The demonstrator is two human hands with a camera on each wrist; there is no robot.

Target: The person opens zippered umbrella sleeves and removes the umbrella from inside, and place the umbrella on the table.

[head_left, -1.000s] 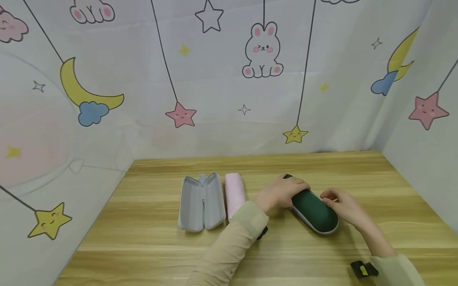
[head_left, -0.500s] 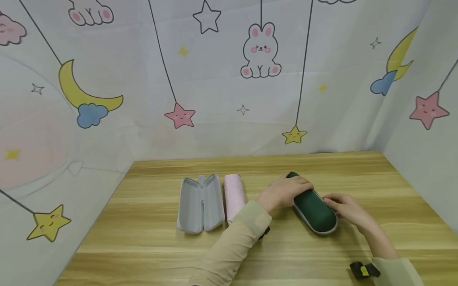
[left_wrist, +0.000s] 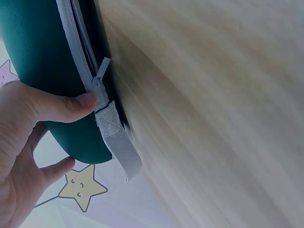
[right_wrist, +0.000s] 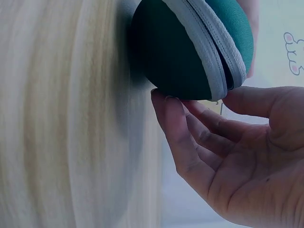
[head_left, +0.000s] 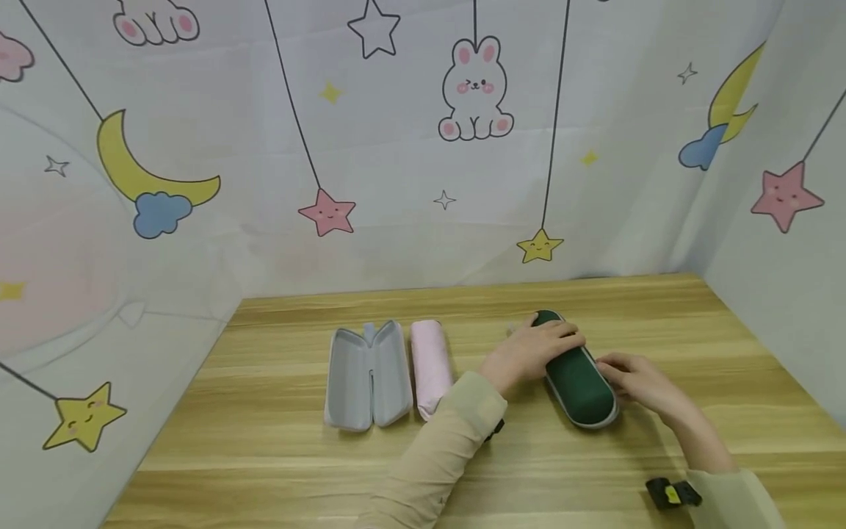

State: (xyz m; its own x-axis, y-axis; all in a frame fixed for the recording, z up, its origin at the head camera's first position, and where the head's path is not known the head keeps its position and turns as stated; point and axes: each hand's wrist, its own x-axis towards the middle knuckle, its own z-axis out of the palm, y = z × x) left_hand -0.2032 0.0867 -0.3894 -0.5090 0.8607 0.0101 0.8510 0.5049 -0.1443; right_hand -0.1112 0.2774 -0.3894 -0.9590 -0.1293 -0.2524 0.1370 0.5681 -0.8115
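Observation:
A dark green, oblong zip-up glasses case with a grey zipper lies at a slant right of centre in the head view. My left hand grips its far end from above. In the left wrist view, the thumb presses the zip edge beside a grey fabric strap. My right hand is at the case's right side, thumb and curled fingers on its edge. The right wrist view shows the zipper partly parted, with the thumb at that seam and fingertips against the green shell. No zipper pull is visible between the right fingers.
An opened light grey case lies on the wooden table at left. Beside it is a pink, roll-shaped item, close to the left forearm. A patterned curtain rises behind the table.
The green case has turned slightly, its near end shifting left and its far end moving away. My right fingers have closed in on its edge. The left hand keeps its grip.

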